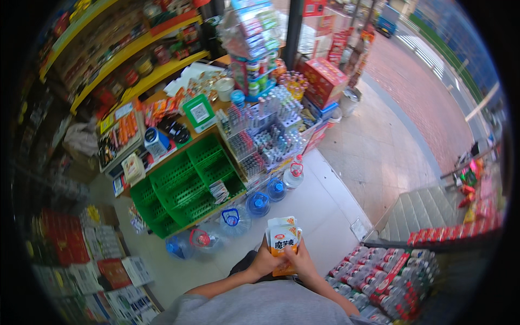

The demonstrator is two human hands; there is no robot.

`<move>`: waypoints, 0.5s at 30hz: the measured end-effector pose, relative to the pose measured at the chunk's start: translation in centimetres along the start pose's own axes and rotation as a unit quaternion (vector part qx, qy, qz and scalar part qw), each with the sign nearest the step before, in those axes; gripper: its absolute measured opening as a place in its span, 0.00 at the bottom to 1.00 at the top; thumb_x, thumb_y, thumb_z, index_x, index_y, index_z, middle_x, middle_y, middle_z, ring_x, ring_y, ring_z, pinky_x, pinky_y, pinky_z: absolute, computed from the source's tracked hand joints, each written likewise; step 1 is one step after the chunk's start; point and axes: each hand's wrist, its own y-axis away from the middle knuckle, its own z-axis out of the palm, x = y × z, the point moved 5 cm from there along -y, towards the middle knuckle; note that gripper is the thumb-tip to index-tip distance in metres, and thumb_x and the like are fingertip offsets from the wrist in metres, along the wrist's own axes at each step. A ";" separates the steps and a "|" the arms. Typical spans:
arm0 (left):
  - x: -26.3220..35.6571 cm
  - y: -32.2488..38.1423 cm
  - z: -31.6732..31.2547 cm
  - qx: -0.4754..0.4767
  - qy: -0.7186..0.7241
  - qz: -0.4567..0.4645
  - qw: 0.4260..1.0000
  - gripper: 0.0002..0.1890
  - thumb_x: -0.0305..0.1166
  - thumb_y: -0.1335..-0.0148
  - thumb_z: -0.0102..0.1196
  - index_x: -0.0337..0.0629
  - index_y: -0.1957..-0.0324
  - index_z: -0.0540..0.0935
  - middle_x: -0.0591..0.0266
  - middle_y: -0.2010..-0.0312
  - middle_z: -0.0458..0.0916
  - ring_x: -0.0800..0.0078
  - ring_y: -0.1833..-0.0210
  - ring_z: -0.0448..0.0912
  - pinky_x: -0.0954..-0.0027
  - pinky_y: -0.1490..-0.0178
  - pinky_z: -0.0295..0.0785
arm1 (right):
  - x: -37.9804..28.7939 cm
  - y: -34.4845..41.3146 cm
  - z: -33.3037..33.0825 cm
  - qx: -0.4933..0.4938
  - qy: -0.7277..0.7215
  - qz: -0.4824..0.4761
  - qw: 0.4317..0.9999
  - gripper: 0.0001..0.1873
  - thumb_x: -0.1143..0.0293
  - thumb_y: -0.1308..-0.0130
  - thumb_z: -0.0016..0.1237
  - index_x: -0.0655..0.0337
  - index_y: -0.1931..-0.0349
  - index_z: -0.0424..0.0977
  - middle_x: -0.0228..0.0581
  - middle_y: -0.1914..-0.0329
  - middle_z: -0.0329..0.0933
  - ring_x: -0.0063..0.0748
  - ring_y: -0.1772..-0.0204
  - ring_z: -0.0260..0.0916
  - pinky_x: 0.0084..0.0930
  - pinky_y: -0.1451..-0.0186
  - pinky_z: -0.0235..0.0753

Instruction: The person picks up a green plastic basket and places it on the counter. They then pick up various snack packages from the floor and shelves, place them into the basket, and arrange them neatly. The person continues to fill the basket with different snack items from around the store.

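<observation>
Close to my body, a small stack of white-and-orange snack packets (283, 237) bearing printed writing is held upright. My left hand (262, 260) grips the stack from its left edge. On the opposite edge my right hand (300, 259) grips it too, its thumb lying across the front packet. How many packets are stacked is hard to tell. Beyond my hands, on the front of the counter, hangs a green plastic rack (178, 191) with several compartments. One lower right compartment holds a small bundle of packets (219, 191).
Large water bottles (258, 204) line the floor below the rack. Shrink-wrapped bottled drinks (378, 280) stand at my right, stacked cartons (101, 260) at my left. Cosmetic tubes fill a clear display (264, 138) beside a green code sign (199, 113). A paved street (422, 93) lies outside.
</observation>
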 end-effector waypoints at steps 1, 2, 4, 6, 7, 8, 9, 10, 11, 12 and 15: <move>0.3 -0.1 -0.3 0.045 -0.033 0.057 0.997 0.40 0.26 0.46 0.69 0.40 0.35 0.58 0.56 0.50 0.78 0.65 0.47 0.80 0.63 0.46 0.77 | 0.3 -0.7 0.6 -0.044 0.025 0.024 0.998 0.42 0.61 0.31 0.54 0.65 0.26 0.45 0.46 0.37 0.66 0.32 0.35 0.65 0.31 0.33 0.67; 0.8 0.0 -0.6 0.096 -0.068 0.111 0.987 0.42 0.26 0.48 0.70 0.40 0.35 0.58 0.55 0.50 0.77 0.64 0.47 0.79 0.62 0.46 0.77 | 0.8 -1.7 1.0 -0.059 -0.015 0.070 0.996 0.43 0.60 0.37 0.62 0.65 0.30 0.52 0.42 0.39 0.69 0.29 0.38 0.68 0.30 0.36 0.70; 1.7 0.1 -0.7 0.174 -0.100 0.158 0.967 0.46 0.26 0.55 0.72 0.39 0.35 0.58 0.51 0.48 0.75 0.58 0.46 0.78 0.60 0.45 0.76 | 0.6 -3.3 2.0 -0.154 -0.014 0.054 0.987 0.42 0.59 0.42 0.67 0.65 0.33 0.57 0.40 0.43 0.72 0.27 0.42 0.70 0.29 0.39 0.72; 3.8 -0.3 -0.8 0.204 -0.158 0.231 0.938 0.48 0.25 0.55 0.72 0.39 0.34 0.57 0.52 0.48 0.75 0.58 0.46 0.79 0.61 0.46 0.76 | 0.2 -4.8 2.5 -0.222 -0.049 0.042 0.973 0.38 0.59 0.49 0.72 0.66 0.41 0.68 0.36 0.49 0.77 0.25 0.48 0.74 0.28 0.43 0.74; 4.7 -0.2 -0.7 0.224 -0.185 0.259 0.921 0.49 0.25 0.56 0.72 0.39 0.33 0.56 0.52 0.48 0.76 0.58 0.46 0.79 0.61 0.46 0.76 | 0.5 -5.2 2.3 -0.228 -0.032 0.080 0.970 0.37 0.60 0.48 0.72 0.65 0.42 0.69 0.36 0.50 0.78 0.25 0.48 0.74 0.28 0.43 0.75; 4.9 -0.1 -0.4 0.191 -0.123 0.223 0.948 0.51 0.23 0.55 0.72 0.39 0.31 0.53 0.50 0.39 0.67 0.61 0.36 0.71 0.60 0.36 0.69 | 0.6 -5.7 2.2 -0.241 -0.029 0.097 0.965 0.36 0.60 0.48 0.72 0.65 0.43 0.70 0.35 0.50 0.78 0.25 0.49 0.75 0.28 0.43 0.75; 5.1 0.2 -0.2 0.196 -0.124 0.198 0.952 0.54 0.23 0.55 0.72 0.39 0.29 0.49 0.49 0.37 0.64 0.60 0.34 0.68 0.59 0.34 0.66 | 0.7 -6.0 2.1 -0.261 -0.030 0.101 0.960 0.34 0.60 0.48 0.71 0.65 0.44 0.71 0.35 0.51 0.78 0.26 0.50 0.75 0.28 0.44 0.75; 5.4 0.7 0.0 0.204 -0.121 0.191 0.952 0.57 0.24 0.55 0.72 0.39 0.28 0.45 0.48 0.34 0.62 0.59 0.31 0.65 0.58 0.32 0.64 | 0.9 -6.3 1.9 -0.270 -0.060 0.133 0.952 0.35 0.60 0.48 0.71 0.64 0.43 0.70 0.35 0.50 0.78 0.26 0.49 0.75 0.28 0.43 0.75; 5.7 1.0 0.1 0.210 -0.125 0.190 0.951 0.60 0.25 0.54 0.72 0.39 0.26 0.41 0.47 0.32 0.59 0.58 0.29 0.62 0.57 0.30 0.62 | 1.0 -6.7 1.8 -0.289 -0.094 0.151 0.941 0.36 0.60 0.48 0.71 0.64 0.42 0.69 0.35 0.48 0.77 0.26 0.48 0.75 0.28 0.42 0.75; 5.6 0.7 -0.2 0.170 -0.071 0.152 0.971 0.67 0.29 0.54 0.74 0.39 0.25 0.31 0.46 0.29 0.55 0.56 0.25 0.55 0.55 0.26 0.56 | 1.0 -7.0 1.7 -0.308 -0.128 0.170 0.928 0.37 0.60 0.49 0.71 0.63 0.41 0.68 0.35 0.47 0.77 0.26 0.47 0.75 0.28 0.42 0.74; 6.9 0.7 -2.6 0.226 -0.041 0.167 0.959 0.69 0.45 0.54 0.78 0.38 0.25 0.35 0.41 0.29 0.55 0.53 0.25 0.57 0.56 0.26 0.56 | 0.6 -7.9 1.1 -0.365 -0.176 0.169 0.899 0.42 0.58 0.50 0.72 0.63 0.37 0.65 0.35 0.43 0.75 0.26 0.43 0.73 0.30 0.39 0.72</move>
